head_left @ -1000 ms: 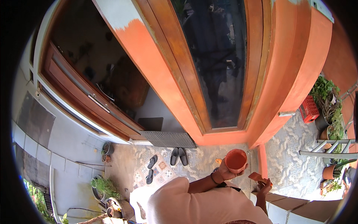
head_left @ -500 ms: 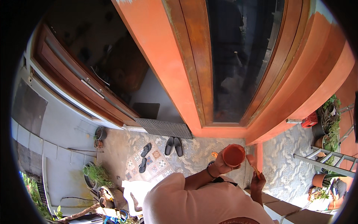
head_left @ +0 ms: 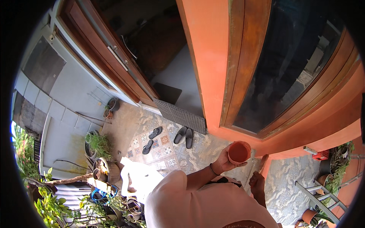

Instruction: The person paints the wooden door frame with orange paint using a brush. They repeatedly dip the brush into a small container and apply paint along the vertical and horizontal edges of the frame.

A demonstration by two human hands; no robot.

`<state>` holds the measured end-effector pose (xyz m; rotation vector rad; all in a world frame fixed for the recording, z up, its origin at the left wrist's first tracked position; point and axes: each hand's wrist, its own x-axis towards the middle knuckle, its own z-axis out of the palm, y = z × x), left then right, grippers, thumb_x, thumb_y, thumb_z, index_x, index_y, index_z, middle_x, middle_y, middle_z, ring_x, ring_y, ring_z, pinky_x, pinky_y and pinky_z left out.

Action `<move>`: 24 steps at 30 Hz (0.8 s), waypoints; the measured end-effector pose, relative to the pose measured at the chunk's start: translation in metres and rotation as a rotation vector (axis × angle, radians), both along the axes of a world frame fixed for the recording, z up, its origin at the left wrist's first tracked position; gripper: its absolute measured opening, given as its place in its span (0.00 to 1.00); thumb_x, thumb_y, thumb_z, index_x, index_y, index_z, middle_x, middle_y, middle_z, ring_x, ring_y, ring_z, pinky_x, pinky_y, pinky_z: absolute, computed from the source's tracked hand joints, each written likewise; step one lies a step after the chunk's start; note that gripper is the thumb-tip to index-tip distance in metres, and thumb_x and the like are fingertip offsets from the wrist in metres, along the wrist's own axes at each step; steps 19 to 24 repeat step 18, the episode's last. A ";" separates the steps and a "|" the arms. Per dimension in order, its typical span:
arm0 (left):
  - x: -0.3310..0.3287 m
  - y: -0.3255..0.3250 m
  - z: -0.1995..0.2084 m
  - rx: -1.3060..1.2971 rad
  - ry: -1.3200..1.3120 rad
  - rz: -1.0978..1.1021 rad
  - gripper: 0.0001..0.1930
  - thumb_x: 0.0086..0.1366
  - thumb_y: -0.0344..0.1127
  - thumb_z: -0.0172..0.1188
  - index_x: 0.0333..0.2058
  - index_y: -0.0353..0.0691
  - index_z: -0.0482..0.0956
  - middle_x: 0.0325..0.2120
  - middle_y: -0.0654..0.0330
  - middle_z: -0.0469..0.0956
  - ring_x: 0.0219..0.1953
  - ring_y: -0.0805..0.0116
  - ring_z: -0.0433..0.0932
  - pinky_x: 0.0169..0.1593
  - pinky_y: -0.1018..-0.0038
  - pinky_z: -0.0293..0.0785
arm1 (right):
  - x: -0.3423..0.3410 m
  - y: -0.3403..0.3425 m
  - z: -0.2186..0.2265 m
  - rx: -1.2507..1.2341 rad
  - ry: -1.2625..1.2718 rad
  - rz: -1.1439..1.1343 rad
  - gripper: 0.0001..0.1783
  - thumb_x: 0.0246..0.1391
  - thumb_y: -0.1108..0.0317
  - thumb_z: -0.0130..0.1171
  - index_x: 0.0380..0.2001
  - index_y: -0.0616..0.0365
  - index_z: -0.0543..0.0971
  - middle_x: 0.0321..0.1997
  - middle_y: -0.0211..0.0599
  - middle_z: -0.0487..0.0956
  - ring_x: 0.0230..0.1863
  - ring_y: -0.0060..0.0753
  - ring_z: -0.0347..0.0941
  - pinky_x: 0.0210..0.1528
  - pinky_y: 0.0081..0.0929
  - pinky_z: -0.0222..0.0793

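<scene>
My left hand (head_left: 223, 164) is wrapped round a reddish-orange paint pot (head_left: 239, 144), its round mouth facing up and reddish-orange inside. To the right, my right hand (head_left: 257, 183) is closed on a paintbrush (head_left: 263, 161). The brush head points up, away from me, close to the lower corner of the orange wall (head_left: 213, 68). Whether the bristles touch the wall, I cannot tell. A small gap separates brush and pot.
Ahead are a wood-framed window (head_left: 281, 76) and an open doorway with a perforated step (head_left: 182, 116). Black shoes (head_left: 184, 137) and flip-flops (head_left: 148, 146) lie on the tiles. A ladder (head_left: 319, 201) stands right; potted plants (head_left: 99, 144) and a white chair (head_left: 138, 178) are left.
My view has swung to the right, so the doorway and window sit differently. The brush has gone from beside the pot's rim to a more upright tilt near the wall corner.
</scene>
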<state>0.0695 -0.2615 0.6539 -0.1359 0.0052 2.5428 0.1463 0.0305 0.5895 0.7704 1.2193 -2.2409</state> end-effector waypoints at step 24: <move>0.082 0.075 0.018 -0.196 -0.202 0.410 0.19 0.80 0.46 0.50 0.59 0.40 0.77 0.55 0.55 0.83 0.55 0.57 0.84 0.62 0.48 0.81 | -0.066 -0.018 0.041 0.033 0.659 0.752 0.24 0.71 0.58 0.55 0.66 0.53 0.74 0.61 0.32 0.77 0.62 0.33 0.75 0.61 0.48 0.77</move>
